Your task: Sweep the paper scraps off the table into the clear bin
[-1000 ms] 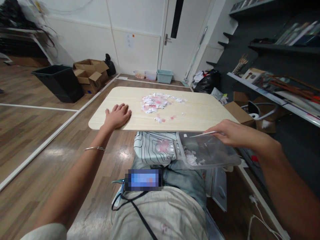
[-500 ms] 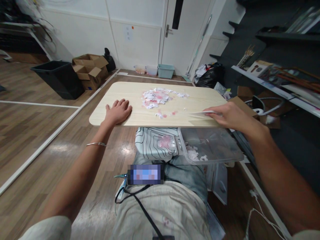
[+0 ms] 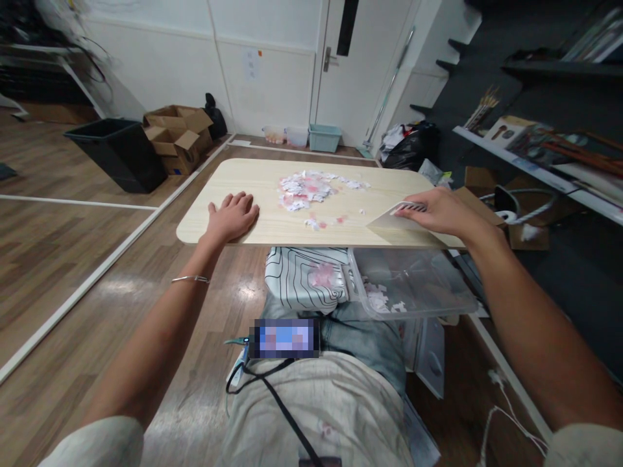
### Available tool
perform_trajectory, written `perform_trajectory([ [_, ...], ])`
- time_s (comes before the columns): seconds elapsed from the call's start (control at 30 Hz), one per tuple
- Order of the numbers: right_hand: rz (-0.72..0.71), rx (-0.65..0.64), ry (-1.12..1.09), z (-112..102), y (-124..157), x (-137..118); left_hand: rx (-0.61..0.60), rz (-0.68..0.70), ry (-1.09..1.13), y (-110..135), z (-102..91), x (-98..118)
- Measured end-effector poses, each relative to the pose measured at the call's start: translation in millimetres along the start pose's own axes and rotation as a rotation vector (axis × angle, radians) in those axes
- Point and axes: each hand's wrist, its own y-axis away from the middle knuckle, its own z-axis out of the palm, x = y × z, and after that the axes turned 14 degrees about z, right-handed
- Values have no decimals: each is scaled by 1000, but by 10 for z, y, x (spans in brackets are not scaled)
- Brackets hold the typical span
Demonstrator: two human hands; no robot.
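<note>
My left hand [image 3: 232,217] lies flat on the left part of the pale wooden board [image 3: 277,228], fingers spread. In my right hand [image 3: 438,211] is a thin white scraper [image 3: 386,218] with dark slots near the grip; it stands tilted, its lower edge at the board's surface. Left of the scraper lie a few small white and pink scraps [image 3: 321,224]. Beyond them a larger pile of torn white and pink paper [image 3: 306,188] spreads over the middle of the board.
Under the board's near edge sit a clear plastic tub [image 3: 423,292] with some scraps inside and a line-patterned bag [image 3: 287,279]. A phone [image 3: 285,338] rests at my lap. Black bin [image 3: 119,155] and cardboard boxes [image 3: 178,139] stand left; shelves [image 3: 525,165] line the right.
My right hand has turned and risen slightly, so the scraper shows more of its flat face. My left hand stays flat on the board.
</note>
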Motion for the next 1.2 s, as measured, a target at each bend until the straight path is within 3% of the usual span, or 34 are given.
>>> perform_trajectory([
  [0.37,145,89,217,-40,-257,-176,5,6,32,-10,-3,-21],
  [0.8,204,163,297,38,-358,-139,-24,1,-22,1,-18,3],
  [0.97,205,146,249,29,-293,-175,-11,2,-7,-11,-7,-10],
  [1.13,186,19,177,-29,-244,-196,6,-2,1,-17,11,-18],
  [1.2,185,27,149,-40,-243,-195,8,-1,2,-15,11,-15],
])
